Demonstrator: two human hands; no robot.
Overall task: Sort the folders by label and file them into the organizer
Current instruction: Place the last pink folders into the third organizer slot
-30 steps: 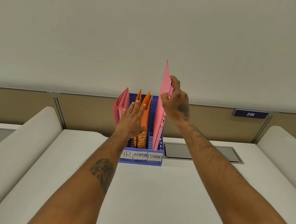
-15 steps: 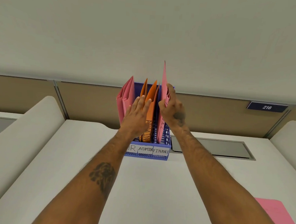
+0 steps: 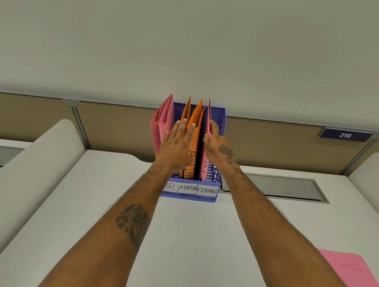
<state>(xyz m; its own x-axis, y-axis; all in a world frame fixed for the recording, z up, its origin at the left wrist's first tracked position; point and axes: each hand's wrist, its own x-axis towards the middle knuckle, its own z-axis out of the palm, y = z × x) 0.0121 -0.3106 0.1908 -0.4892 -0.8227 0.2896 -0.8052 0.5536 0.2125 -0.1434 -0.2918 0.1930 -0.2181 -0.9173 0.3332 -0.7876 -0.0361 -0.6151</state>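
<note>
the right hand point(image 3: 219, 148) is pinched on the near edge of a pink folder point(image 3: 205, 164), thumb on its left face and fingers curled behind, and the folder stands almost upright in the slot marked finance. the left hand point(image 3: 176, 148) lies flat and open, holding nothing, its fingers spread against the orange folders point(image 3: 195, 130) in the admin slot as if to press them aside and keep the finance gap clear. all of this sits in the blue organizer point(image 3: 214, 199) at the back of the white desk point(image 3: 189, 243), against the partition. two more pink folders point(image 3: 162, 124) lean in the hr slot, touching the left hand's outer side. another pink folder point(image 3: 357, 280) lies flat on the desk by the right forearm, well apart from the organizer and not yet filed.

these folders look like thin card: light, stiff along the fold but floppy across the face, and fairly slick. i judge the best hold is a pinch near the spine or upper edge, so the sheet stays straight while dropping in. a grip low or mid-face would likely let it bow and snag on the slotted divider. the flat one may need a fingertip under an edge to lift.
</note>
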